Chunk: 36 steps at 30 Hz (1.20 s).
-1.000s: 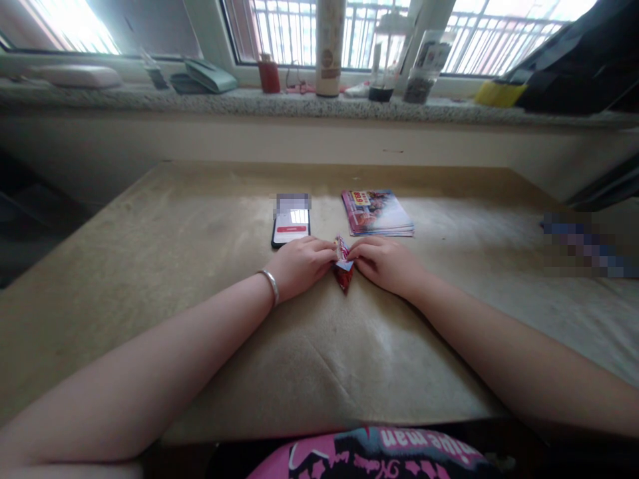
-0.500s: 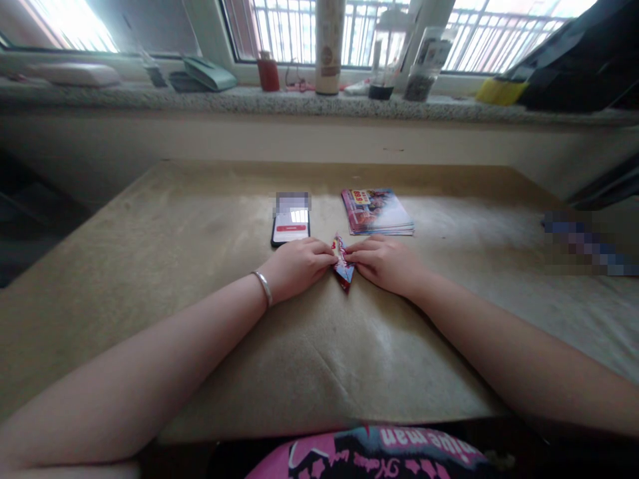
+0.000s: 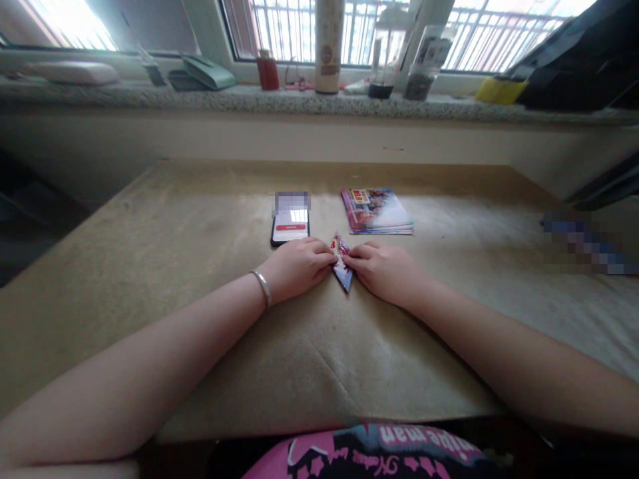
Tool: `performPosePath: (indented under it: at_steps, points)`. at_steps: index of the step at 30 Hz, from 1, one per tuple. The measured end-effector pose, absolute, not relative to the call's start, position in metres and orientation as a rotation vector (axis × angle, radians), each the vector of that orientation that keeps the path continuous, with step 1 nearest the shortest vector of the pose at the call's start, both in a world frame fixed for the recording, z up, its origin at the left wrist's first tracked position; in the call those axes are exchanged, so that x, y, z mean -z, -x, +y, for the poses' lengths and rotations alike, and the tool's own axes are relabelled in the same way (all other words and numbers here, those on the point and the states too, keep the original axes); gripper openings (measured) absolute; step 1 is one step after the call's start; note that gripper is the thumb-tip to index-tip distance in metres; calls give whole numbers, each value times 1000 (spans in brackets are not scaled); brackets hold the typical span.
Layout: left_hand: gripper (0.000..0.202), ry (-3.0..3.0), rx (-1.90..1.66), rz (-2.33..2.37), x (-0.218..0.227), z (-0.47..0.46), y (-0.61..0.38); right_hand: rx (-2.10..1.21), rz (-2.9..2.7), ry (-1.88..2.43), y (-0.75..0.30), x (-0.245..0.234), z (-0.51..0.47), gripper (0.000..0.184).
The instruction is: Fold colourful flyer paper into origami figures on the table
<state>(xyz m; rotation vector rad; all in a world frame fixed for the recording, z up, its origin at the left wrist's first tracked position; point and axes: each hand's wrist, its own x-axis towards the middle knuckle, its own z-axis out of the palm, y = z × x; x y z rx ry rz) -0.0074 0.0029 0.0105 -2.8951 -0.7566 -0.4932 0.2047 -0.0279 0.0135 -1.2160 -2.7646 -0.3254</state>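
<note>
A small piece of folded printed paper (image 3: pixel 343 273), narrow and pointed at both ends, lies on the table between my hands. My left hand (image 3: pixel 301 266), with a silver bangle at the wrist, pinches its left edge with closed fingers. From the other side, the fingers of my right hand (image 3: pixel 382 269) are closed on its right edge. Just beyond my left hand lies a phone (image 3: pixel 290 229) with a lit screen. Behind my right hand rests a stack of printed leaflets (image 3: pixel 382 211).
The table (image 3: pixel 224 199) has a tan cover. A granite windowsill (image 3: pixel 279 102) behind it carries a red bottle (image 3: pixel 268 70), a tall cylinder (image 3: pixel 328 50), clear containers and a mint-coloured case (image 3: pixel 208 73). A blurred flat item (image 3: pixel 589 246) lies at the right.
The paper's near end, which showed a raised reddish flap, now lies flatter and narrower. My right hand has shifted slightly toward me. The left hand is nearly still.
</note>
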Motion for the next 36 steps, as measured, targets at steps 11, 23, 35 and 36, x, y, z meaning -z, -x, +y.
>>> performPosePath:
  at_steps: [11, 23, 35, 36]
  points:
    - [29, 2937, 428, -732, -12, 3, 10, 226, -2745, 1296, -204, -19, -29, 30]
    - [30, 3037, 433, -799, -13, 5, 17, 167, -2645, 1242, -218, -19, -24, 27]
    - [27, 2955, 541, -730, -12, 1, 15, 18, -2515, 1323, -209, -17, -30, 44]
    - [27, 2952, 543, -713, -12, 1, 14, 10, -2524, 1326, -209, -17, -30, 47]
